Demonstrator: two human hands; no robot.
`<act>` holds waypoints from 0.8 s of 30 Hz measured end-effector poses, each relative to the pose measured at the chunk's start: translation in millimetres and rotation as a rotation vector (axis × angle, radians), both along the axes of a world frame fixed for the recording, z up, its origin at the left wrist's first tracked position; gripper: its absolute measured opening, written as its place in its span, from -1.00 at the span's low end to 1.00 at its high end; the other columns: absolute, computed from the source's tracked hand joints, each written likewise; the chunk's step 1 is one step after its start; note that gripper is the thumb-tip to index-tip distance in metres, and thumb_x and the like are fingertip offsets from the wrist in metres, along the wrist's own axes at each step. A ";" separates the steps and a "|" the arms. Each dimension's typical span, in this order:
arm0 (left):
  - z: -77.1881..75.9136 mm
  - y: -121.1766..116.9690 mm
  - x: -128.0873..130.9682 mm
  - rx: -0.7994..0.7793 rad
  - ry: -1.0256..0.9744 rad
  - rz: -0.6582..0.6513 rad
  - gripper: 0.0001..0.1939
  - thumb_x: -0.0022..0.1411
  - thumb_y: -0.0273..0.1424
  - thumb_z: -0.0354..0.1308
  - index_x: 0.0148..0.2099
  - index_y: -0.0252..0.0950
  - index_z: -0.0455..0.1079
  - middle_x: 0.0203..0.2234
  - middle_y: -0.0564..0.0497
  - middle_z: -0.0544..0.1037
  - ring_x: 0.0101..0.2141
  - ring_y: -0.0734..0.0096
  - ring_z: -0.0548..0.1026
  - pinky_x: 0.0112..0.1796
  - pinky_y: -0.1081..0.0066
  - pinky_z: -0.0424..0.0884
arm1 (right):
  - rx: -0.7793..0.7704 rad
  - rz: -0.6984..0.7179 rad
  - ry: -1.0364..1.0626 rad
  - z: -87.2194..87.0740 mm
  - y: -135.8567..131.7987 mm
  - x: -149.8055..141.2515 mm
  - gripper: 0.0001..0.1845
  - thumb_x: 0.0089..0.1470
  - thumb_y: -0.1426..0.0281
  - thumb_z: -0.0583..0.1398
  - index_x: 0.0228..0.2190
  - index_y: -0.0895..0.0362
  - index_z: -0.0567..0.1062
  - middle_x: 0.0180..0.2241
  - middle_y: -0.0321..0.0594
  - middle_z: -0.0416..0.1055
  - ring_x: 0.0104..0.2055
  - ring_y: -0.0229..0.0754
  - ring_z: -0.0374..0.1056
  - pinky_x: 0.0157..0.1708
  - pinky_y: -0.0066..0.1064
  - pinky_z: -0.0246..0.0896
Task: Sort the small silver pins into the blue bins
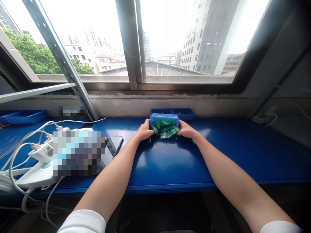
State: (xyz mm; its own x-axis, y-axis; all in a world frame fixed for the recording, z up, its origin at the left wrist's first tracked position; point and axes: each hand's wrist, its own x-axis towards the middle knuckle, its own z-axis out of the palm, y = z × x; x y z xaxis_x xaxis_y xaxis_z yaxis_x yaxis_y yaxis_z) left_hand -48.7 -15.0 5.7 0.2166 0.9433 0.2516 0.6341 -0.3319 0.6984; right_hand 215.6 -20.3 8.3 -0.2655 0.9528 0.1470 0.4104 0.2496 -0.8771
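My left hand (144, 131) and my right hand (186, 130) grip a small blue plastic bin (164, 116) from its two sides. The bin is tilted toward me. Shiny green plastic packets (166, 128) show at its open front and bulge out over the edge. Thumbs lie on the near side, while most other fingers are hidden behind the bin. Whether the bin touches the table below is hard to tell. Right behind it stand two more blue bins (186, 114) against the wall, partly covered by the held one.
Left on the blue table (170, 165) lie a white power strip (40, 173) with plugged chargers (41, 153) and loose cables, plus a phone (113, 145) near my left forearm. A metal shelf post (82, 94) rises at the left. Windows and a low wall bound the back.
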 end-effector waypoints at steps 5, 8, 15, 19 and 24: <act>2.8 1.3 -2.3 -0.126 -0.294 -0.128 -0.47 -0.21 -0.53 -0.01 -0.07 -0.33 0.35 -0.43 0.03 0.55 -0.43 0.34 0.47 -0.42 0.42 0.34 | -0.096 0.077 0.079 4.6 -1.3 5.5 -0.42 -0.44 0.60 0.13 -0.22 0.14 0.36 -0.27 -0.21 0.43 -0.27 -0.13 0.33 -0.37 -0.39 0.24; 5.2 0.4 -1.8 -0.168 -0.427 -0.191 -0.52 -0.19 -0.51 -0.04 -0.14 -0.38 0.42 -0.45 0.00 0.56 -0.42 0.32 0.49 -0.40 0.40 0.36 | -0.123 0.060 0.151 6.5 -1.6 10.0 -0.50 -0.46 0.58 0.10 -0.30 0.13 0.36 -0.36 -0.24 0.41 -0.33 -0.16 0.32 -0.46 -0.43 0.17; 4.5 -3.0 1.0 -0.113 -0.330 -0.185 -0.55 -0.14 -0.41 0.25 -0.11 -0.37 0.41 -0.34 -0.08 0.60 -0.28 0.19 0.55 -0.23 0.28 0.44 | -0.144 0.025 0.271 1.8 4.5 12.2 -0.80 -0.35 0.45 0.12 -0.49 0.14 0.32 -0.60 -0.28 0.29 -0.54 -0.25 0.23 -0.64 -0.46 -0.06; 5.1 -3.7 3.1 -0.147 -0.339 -0.270 -0.54 -0.14 -0.47 0.19 -0.08 -0.38 0.42 -0.32 -0.08 0.60 -0.29 0.22 0.54 -0.23 0.30 0.44 | -0.082 -0.133 0.219 -2.2 7.1 8.4 -0.79 -0.14 0.27 0.18 -0.43 0.12 0.36 -0.64 -0.34 0.21 -0.60 -0.29 0.15 -0.68 -0.46 -0.07; 11.2 -8.0 5.6 -0.145 -0.447 -0.378 -0.49 -0.05 -0.48 0.06 0.01 -0.34 0.45 -0.23 0.01 0.59 -0.19 0.24 0.51 -0.11 0.34 0.37 | -0.023 -0.165 0.221 -5.9 8.6 7.3 -0.66 -0.06 0.11 0.20 -0.35 0.11 0.40 -0.57 -0.31 0.27 -0.56 -0.28 0.18 -0.70 -0.49 -0.02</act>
State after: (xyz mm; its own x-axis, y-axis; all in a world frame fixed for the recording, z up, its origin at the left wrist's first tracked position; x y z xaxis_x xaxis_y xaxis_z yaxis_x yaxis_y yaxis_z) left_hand -43.1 -23.0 16.8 0.4463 0.8532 0.2699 0.1251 -0.3582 0.9252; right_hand 222.9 -11.7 2.3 -0.0702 0.9843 0.1621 0.2415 0.1744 -0.9546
